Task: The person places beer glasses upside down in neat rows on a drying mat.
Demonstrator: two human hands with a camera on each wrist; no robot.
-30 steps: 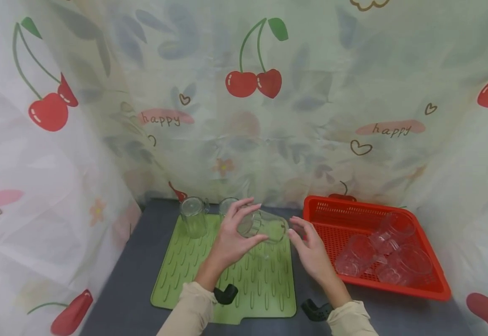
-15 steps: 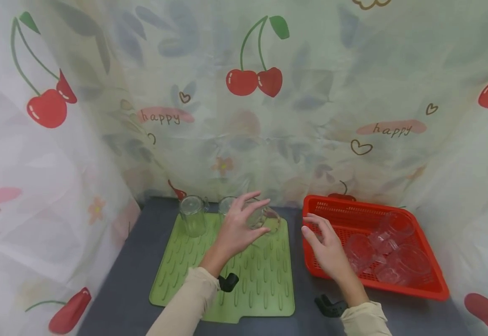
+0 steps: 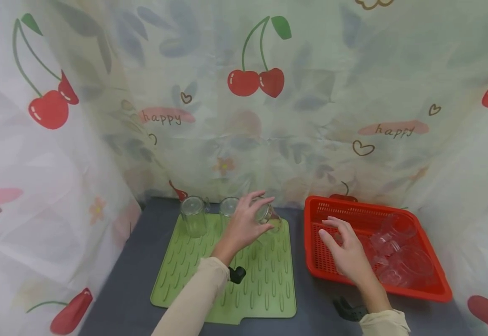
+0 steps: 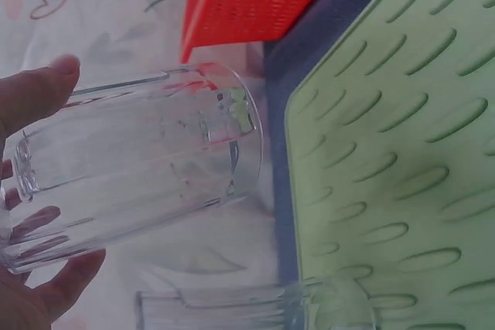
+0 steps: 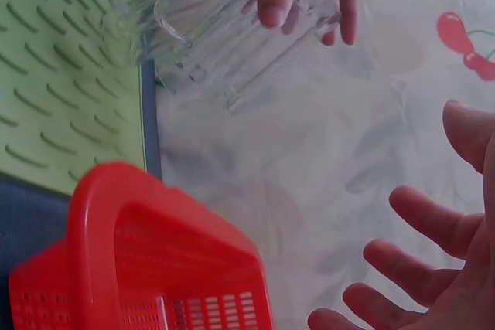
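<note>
Two hands are working over a dark tabletop [image 3: 135, 284]. The left hand [image 3: 244, 224] is gripping a clear glass mug [image 3: 265, 213] with curled fingers, holding it tilted above the far edge of a green drying mat [image 3: 185, 275]. The right hand [image 3: 346, 252] is hovering with relaxed, spread fingers over a red basket [image 3: 319, 266] of glasses.
</note>
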